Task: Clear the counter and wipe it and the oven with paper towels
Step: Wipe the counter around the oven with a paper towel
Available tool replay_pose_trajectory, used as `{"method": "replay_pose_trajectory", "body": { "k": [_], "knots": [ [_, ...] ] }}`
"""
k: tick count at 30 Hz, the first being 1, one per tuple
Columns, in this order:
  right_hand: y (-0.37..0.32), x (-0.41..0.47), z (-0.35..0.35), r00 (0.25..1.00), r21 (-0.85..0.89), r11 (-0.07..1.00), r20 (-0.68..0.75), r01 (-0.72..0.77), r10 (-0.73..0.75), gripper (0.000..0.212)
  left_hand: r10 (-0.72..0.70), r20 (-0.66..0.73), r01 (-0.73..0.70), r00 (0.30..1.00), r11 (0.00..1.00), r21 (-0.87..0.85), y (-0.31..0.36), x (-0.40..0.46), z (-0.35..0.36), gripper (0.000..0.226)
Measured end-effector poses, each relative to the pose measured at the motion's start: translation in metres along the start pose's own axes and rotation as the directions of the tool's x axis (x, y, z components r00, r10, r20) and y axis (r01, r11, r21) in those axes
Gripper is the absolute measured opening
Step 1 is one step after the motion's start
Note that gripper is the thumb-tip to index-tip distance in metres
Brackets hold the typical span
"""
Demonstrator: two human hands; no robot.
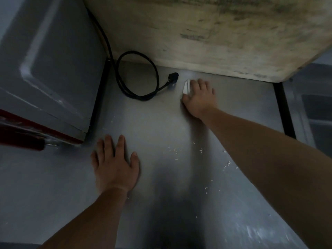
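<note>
We have the paper towel [186,86], a small white wad, pressed to the table [161,123] in the upper middle of the frame, just below the stained wall [215,33]. Our right hand [199,97] lies over it with fingers spread nearly flat, so only its left edge shows; the hand pushes the wad rather than clenching it. Our left hand [115,164], lower left of centre, rests flat on the table with fingers straight and holds nothing, well apart from the towel.

The risks, as we judge them: the towel is shedding, and the white crumbs [201,150] scattered mid-frame beside our right forearm look like rolled-off paper, so harder rubbing may leave more litter than it lifts. A sweep leftward could catch the black plug [173,76] and its looped cord [136,76], which lie just left of the towel, and drag them across the wiped patch. The oven [50,69], filling the upper left, sits near our left hand; a careless brace could nudge it.
</note>
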State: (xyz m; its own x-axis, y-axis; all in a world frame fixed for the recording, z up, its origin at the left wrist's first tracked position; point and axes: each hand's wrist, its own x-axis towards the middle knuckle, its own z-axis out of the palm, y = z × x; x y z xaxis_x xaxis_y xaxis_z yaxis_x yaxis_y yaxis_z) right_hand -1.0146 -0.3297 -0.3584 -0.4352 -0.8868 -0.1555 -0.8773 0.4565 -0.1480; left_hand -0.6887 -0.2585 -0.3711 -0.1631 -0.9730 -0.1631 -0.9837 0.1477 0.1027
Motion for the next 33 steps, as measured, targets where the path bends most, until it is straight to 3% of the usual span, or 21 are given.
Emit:
{"method": "replay_pose_trajectory", "body": {
  "k": [4,9,11,15,20,23,28,31,33],
  "knots": [
    [-0.014,-0.038,0.016,0.992,0.052,0.995,-0.099,0.088,-0.082,0.053,0.003,-0.007,-0.003,1.000,1.000,0.009,-0.002,0.001,0.001,0.075],
    [-0.026,-0.118,0.010,0.934,0.157,0.931,0.094,0.329,-0.346,0.047,-0.004,0.012,0.004,1.000,1.000,0.015,0.000,0.002,0.000,0.077],
    [-0.019,-0.129,-0.010,0.926,0.211,0.909,0.036,0.361,-0.376,0.043,-0.006,0.001,0.006,1.000,1.000,0.009,0.000,0.002,0.000,0.077],
    [0.025,-0.073,-0.039,0.940,0.228,0.937,-0.280,0.264,-0.197,0.040,0.000,-0.023,0.000,1.000,1.000,-0.009,0.001,0.002,0.002,0.074],
    [0.094,0.003,-0.028,0.986,0.132,0.986,-0.114,-0.102,0.118,0.043,0.001,-0.047,-0.002,0.999,1.000,-0.030,0.001,0.002,0.000,0.073],
    [0.075,-0.015,-0.014,0.964,0.201,0.967,-0.181,-0.156,0.193,0.036,-0.003,-0.039,0.003,0.999,1.000,-0.022,0.002,0.003,0.000,0.073],
    [0.011,-0.131,0.015,0.976,0.221,0.967,-0.200,0.130,-0.086,0.036,0.001,-0.044,-0.003,0.999,0.999,-0.037,0.003,0.003,-0.003,0.075],
    [-0.007,-0.187,0.027,0.924,0.214,0.903,-0.176,0.374,-0.341,0.036,0.006,-0.032,-0.007,0.999,0.999,-0.039,0.004,0.002,-0.005,0.074],
    [-0.015,-0.189,0.024,0.903,0.245,0.871,-0.176,0.425,-0.391,0.033,0.009,-0.013,-0.010,1.000,0.999,-0.031,0.003,0.002,-0.005,0.072]
  ]
}}
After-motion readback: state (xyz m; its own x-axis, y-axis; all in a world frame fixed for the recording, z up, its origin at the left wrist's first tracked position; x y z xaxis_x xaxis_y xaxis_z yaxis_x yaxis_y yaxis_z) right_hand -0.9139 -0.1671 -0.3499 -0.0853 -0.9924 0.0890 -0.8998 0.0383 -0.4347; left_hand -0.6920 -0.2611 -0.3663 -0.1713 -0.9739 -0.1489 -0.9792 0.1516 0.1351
